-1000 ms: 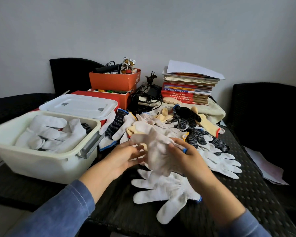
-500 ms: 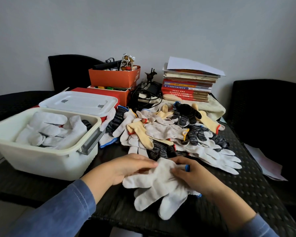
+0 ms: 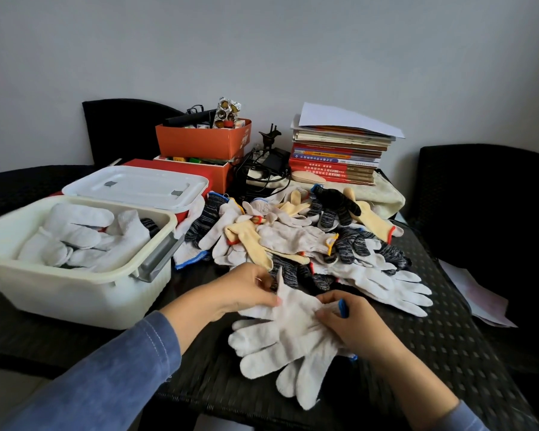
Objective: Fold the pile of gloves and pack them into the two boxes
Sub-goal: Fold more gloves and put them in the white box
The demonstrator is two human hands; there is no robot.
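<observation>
- The white gloves [image 3: 280,340] lie stacked flat on the near part of the black woven table [image 3: 448,353]. Their fingers point toward seven o'clock and their blue-trimmed cuffs toward two o'clock.
- The left hand [image 3: 240,295] comes in from eight o'clock in a blue sleeve [image 3: 106,377]. It pinches a raised edge of the top glove between thumb and fingertips.
- The right hand [image 3: 352,325] comes in from five o'clock. Its fingers are curled over the cuff end, pinching the fabric there.
- At ten o'clock from that pair stands the open cream box [image 3: 75,293], with packed gloves [image 3: 81,237], all white, lying inside it.
- From twelve to one o'clock, just beyond the hands, spreads the pile of gloves [image 3: 293,237]. They are white, yellow and grey-speckled, with one black, and they overlap each other.
- Behind the open box, at eleven o'clock, the second box [image 3: 137,186] has its white lid on.
- Farther back at twelve o'clock stand two orange boxes [image 3: 199,144], one on the other.
- At one o'clock a stack of books [image 3: 336,163] rises near the wall.
</observation>
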